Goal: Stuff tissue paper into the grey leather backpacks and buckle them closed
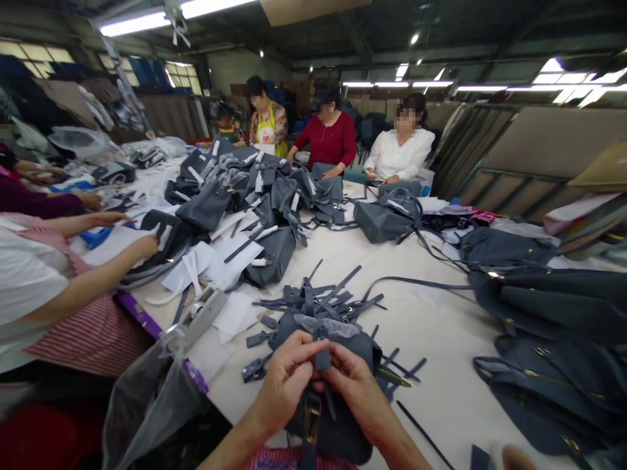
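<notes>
A dark blue-grey bag [343,434] with a gold buckle [311,418] rests at the table's front edge, close to my body. Above it, both hands pinch a small dark leather tag [322,359] from its two sides. My left hand [289,375] grips the tag's left edge, fingers closed. On the other side my right hand [353,385] is closed with thumb and fingertips on the same tag. A narrow strap end [330,401] hangs below it. A pile of loose dark straps [313,297] lies just beyond my hands. A pointed brass-coloured item [392,376] sticks out beside my right hand.
Finished-looking dark bags heap up mid-table [206,205] and at the right [548,294]. White paper sheets [238,258] and a metal device [200,316] lie at left. A co-worker in a striped apron [93,326] works at left; several people stand across the table.
</notes>
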Demonstrator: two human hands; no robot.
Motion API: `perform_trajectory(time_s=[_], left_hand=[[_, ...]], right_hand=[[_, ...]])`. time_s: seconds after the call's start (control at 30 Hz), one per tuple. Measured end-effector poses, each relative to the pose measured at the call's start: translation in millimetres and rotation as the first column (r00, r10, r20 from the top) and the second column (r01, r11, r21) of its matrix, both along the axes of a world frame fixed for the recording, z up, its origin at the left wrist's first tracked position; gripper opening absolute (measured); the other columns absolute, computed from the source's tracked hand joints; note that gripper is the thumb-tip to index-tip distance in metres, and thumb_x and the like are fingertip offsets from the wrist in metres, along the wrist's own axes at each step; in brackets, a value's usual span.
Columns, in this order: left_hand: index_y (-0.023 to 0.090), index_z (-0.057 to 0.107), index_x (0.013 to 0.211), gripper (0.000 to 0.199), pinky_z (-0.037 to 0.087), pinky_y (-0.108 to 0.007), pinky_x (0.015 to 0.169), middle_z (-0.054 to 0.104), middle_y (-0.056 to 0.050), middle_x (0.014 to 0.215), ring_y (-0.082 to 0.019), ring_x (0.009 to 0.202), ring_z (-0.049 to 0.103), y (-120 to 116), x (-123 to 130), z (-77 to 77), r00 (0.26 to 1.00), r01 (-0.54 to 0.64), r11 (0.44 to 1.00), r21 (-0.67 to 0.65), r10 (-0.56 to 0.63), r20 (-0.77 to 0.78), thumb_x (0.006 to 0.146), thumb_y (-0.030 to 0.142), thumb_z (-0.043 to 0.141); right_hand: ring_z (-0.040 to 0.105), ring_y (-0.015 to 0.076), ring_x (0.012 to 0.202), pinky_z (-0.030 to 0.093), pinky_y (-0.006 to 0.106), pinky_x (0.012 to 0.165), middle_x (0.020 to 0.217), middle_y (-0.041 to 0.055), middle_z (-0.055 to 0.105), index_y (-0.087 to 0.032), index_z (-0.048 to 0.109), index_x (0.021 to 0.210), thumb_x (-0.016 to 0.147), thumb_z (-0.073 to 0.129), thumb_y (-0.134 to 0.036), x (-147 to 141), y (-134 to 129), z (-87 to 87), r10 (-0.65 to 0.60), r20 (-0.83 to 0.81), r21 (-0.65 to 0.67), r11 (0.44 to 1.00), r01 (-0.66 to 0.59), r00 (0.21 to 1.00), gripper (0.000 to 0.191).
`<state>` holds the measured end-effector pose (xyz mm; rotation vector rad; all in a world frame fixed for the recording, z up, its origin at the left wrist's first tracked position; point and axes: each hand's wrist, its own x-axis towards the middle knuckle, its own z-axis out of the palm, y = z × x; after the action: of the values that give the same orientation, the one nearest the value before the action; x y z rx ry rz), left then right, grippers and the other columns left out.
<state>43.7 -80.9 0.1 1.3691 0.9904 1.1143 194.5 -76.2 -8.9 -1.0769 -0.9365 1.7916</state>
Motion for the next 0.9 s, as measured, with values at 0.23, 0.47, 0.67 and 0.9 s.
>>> perform_trajectory(time_s=[0.23, 0.47, 0.67, 0.9], left_hand=[[0.018, 0.056, 0.084, 0.026, 0.044, -0.019, 0.052, 0.060, 0.003, 0.069, -0.009, 0.056, 0.054, 6.7, 6.2, -4.9, 0.885, -0.014, 0.905, -0.426, 0.209, 0.415, 0.066, 0.018, 0.075], [0.013, 0.061, 0.077, 0.029, 0.045, -0.018, 0.051, 0.060, 0.002, 0.071, -0.006, 0.055, 0.054, 8.6, -1.3, -6.2, 0.868, 0.095, 0.830, -0.550, 0.201, 0.454, 0.059, 0.022, 0.081], [0.014, 0.057, 0.069, 0.022, 0.043, -0.017, 0.046, 0.057, 0.003, 0.064, -0.007, 0.053, 0.051, 11.3, -9.3, -3.2, 0.973, 0.042, 0.861, -0.507, 0.082, 0.218, 0.060, 0.022, 0.076], [0.018, 0.051, 0.076, 0.017, 0.040, -0.020, 0.044, 0.055, 0.005, 0.061, -0.011, 0.052, 0.053, 9.4, -3.9, -12.2, 0.993, 0.018, 0.905, -0.425, -0.067, -0.100, 0.063, 0.016, 0.062]], right_hand=[[0.060, 0.0124, 0.051, 0.042, 0.019, 0.043, 0.065, 0.0008, 0.069, -0.017, 0.062, 0.070, 0.062, 0.079, -0.053, 2.6, -7.1, 2.2, -0.021, 0.117, -0.095, 0.995, 0.032, 0.993, 0.040], [0.068, 0.0170, 0.073, 0.050, 0.023, 0.060, 0.078, 0.0037, 0.074, -0.018, 0.069, 0.096, 0.061, 0.084, -0.037, 6.3, -7.9, -0.4, -0.010, 0.012, -0.032, 0.999, 0.011, 1.000, 0.043], [0.064, 0.0143, 0.062, 0.049, 0.022, 0.052, 0.071, 0.0016, 0.072, -0.017, 0.069, 0.093, 0.054, 0.087, -0.040, 3.8, -6.3, -6.7, -0.149, 0.070, -0.042, 0.988, 0.152, 0.986, 0.049], [0.057, 0.0124, 0.054, 0.042, 0.020, 0.044, 0.070, 0.0030, 0.073, -0.016, 0.071, 0.094, 0.060, 0.082, -0.043, -4.3, -5.7, -15.5, -0.190, 0.175, 0.067, 0.981, 0.181, 0.966, 0.045]])
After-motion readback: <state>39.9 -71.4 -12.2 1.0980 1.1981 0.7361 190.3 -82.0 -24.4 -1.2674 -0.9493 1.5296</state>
